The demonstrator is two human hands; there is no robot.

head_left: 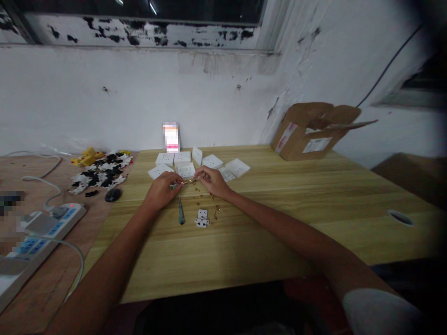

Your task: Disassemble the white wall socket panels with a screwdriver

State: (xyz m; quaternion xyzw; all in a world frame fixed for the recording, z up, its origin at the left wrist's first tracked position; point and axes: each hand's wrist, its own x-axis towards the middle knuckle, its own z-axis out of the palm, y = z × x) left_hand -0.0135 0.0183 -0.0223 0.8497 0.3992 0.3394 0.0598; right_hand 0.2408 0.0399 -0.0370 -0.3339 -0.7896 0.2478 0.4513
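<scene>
Both hands meet over the middle of the table, in front of white socket panels. The fingers of my left hand (163, 190) are closed on a thin brass-coloured metal strip (188, 182). It stretches toward my right hand (213, 181), whose fingertips are pinched together near its other end; whatever they grip is too small to make out. Just below the left fingers lies a screwdriver (180, 214) with a teal handle. A white plastic socket insert (202, 218) rests nearer to me. Small brass contacts (216, 211) are scattered below the right hand.
Several white socket panels (237, 168) lie beyond the hands, with a lit phone (171, 138) behind them. An open cardboard box (303, 135) stands at back right. To the left are black-and-white plastic parts (101, 172), a mouse (113, 195) and a power strip (66, 218) with cables.
</scene>
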